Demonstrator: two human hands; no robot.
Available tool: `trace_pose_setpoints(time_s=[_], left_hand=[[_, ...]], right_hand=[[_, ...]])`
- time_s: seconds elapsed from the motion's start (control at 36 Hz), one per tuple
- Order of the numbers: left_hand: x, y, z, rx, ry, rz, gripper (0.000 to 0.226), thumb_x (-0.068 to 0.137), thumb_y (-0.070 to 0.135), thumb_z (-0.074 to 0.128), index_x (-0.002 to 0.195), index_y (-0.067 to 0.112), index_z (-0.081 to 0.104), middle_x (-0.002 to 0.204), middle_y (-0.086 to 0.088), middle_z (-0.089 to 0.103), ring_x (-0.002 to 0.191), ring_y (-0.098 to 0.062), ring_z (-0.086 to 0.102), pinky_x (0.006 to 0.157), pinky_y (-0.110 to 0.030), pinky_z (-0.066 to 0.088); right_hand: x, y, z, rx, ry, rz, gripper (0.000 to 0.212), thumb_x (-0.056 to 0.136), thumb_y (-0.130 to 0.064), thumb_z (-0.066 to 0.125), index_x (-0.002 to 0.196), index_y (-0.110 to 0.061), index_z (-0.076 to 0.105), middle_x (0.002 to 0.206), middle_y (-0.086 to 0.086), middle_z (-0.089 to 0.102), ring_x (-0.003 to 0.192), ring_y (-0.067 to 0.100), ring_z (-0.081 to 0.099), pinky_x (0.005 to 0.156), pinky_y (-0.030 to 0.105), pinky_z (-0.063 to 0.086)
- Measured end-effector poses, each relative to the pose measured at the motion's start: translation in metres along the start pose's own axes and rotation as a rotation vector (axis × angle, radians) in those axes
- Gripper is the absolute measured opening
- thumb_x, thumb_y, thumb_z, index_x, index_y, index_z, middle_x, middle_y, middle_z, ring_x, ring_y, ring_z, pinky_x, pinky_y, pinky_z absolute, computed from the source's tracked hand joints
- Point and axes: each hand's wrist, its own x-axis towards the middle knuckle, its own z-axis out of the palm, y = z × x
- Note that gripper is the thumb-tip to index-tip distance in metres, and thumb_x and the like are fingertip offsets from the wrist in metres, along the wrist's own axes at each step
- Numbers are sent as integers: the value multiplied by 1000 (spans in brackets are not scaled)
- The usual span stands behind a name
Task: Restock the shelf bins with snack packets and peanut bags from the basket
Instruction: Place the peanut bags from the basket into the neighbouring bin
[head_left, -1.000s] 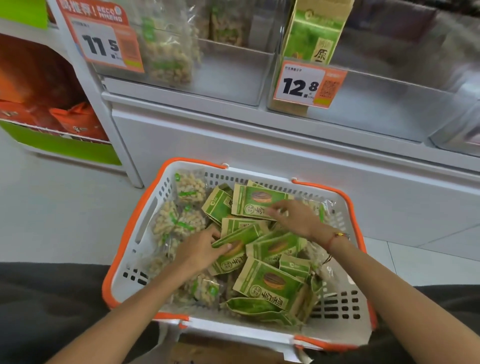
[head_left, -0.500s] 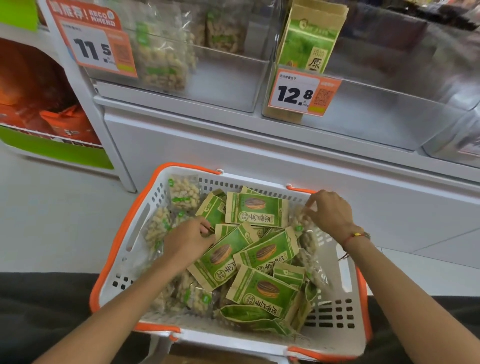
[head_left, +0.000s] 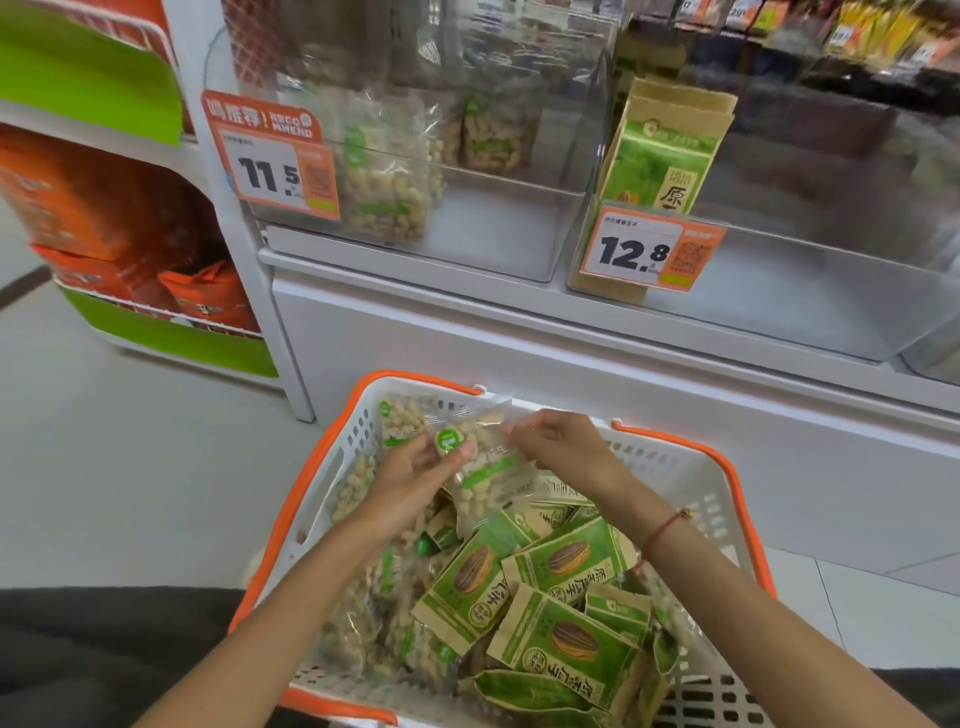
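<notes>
A white basket with an orange rim (head_left: 727, 499) sits in front of me, full of green snack packets (head_left: 566, 566) and clear peanut bags (head_left: 358, 483). Both hands hold one clear peanut bag (head_left: 483, 462) above the basket's far end. My left hand (head_left: 415, 473) pinches its left side near the green label. My right hand (head_left: 556, 447) pinches its top right corner. Above stand two clear shelf bins: the left bin (head_left: 493, 228) holds peanut bags, the right bin (head_left: 779, 291) holds one upright green packet (head_left: 665, 150).
Price tags 11.5 (head_left: 270, 161) and 12.8 (head_left: 649, 249) hang on the bin fronts. A white shelf base (head_left: 519, 343) runs behind the basket. To the left a rack holds orange packets (head_left: 208, 296). Pale floor (head_left: 130, 467) lies left of the basket.
Both hands left the green packets and rose with a clear peanut bag held between them over the basket's far end. The camera tilted up toward the bins.
</notes>
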Motion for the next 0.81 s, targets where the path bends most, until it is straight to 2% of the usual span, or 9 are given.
trace_pose_setpoints(time_s=[0.11, 0.22, 0.33, 0.42, 0.5, 0.64, 0.69, 0.75, 0.81], left_hand=[[0, -9, -5, 4, -24, -10, 8, 86, 38, 62, 92, 38, 57, 93, 28, 58, 92, 15, 54, 82, -12, 44], [2, -15, -4, 27, -65, -18, 8, 88, 31, 63, 95, 29, 63, 95, 24, 65, 91, 10, 62, 84, -11, 49], [12, -23, -5, 80, 22, -17, 27, 92, 34, 56, 115, 21, 62, 110, 16, 61, 101, 1, 56, 87, -14, 42], [31, -40, -14, 264, 247, -70, 33, 100, 28, 44, 128, 14, 56, 127, 1, 58, 114, -13, 54, 93, -24, 40], [49, -51, -21, 445, 351, -154, 41, 100, 18, 39, 141, 10, 39, 144, -7, 44, 129, -24, 44, 103, -36, 39], [73, -49, -19, 585, 314, -234, 57, 100, 18, 39, 149, 4, 14, 154, -13, 25, 138, -31, 31, 108, -41, 34], [83, -51, -20, 607, 337, -226, 59, 98, 23, 45, 148, 2, 20, 152, -14, 28, 136, -33, 34, 107, -43, 35], [89, -52, -21, 632, 348, -235, 65, 93, 33, 54, 144, 1, 30, 152, -14, 29, 136, -33, 33, 107, -45, 35], [91, -52, -19, 628, 303, -250, 72, 90, 40, 59, 145, 4, 30, 147, -14, 38, 133, -33, 37, 106, -45, 36]], right_hand=[[2, 4, 6, -90, -136, 101, 34, 90, -44, 57, 114, -21, 61, 99, -8, 64, 93, 7, 60, 83, 19, 47], [2, 13, 12, -123, -195, 102, 30, 87, -34, 65, 112, -18, 67, 106, -5, 70, 92, 6, 66, 67, 8, 48], [6, 24, 10, -127, -35, 78, 22, 84, -26, 70, 101, -14, 65, 93, 1, 67, 91, 15, 63, 74, 19, 49], [11, 34, 3, -180, 86, 73, 59, 82, -28, 72, 129, 2, 51, 109, 6, 61, 97, 14, 53, 85, 26, 45], [16, 45, -6, -143, 145, 81, 68, 80, -30, 74, 134, 1, 47, 111, 4, 57, 103, 16, 52, 82, 24, 40], [15, 53, -17, -87, 198, 102, 42, 78, -34, 75, 110, -15, 55, 100, 6, 61, 104, 22, 58, 71, 22, 41], [15, 58, -20, -59, 200, 105, 31, 77, -35, 76, 91, -20, 53, 92, 1, 60, 99, 17, 56, 67, 18, 38], [15, 60, -21, -43, 189, 95, 36, 76, -37, 76, 74, -26, 42, 78, -8, 51, 86, 12, 52, 61, 15, 35], [15, 61, -21, -27, 170, 91, 35, 76, -37, 76, 83, -21, 45, 76, -12, 46, 84, 12, 50, 60, 14, 36]])
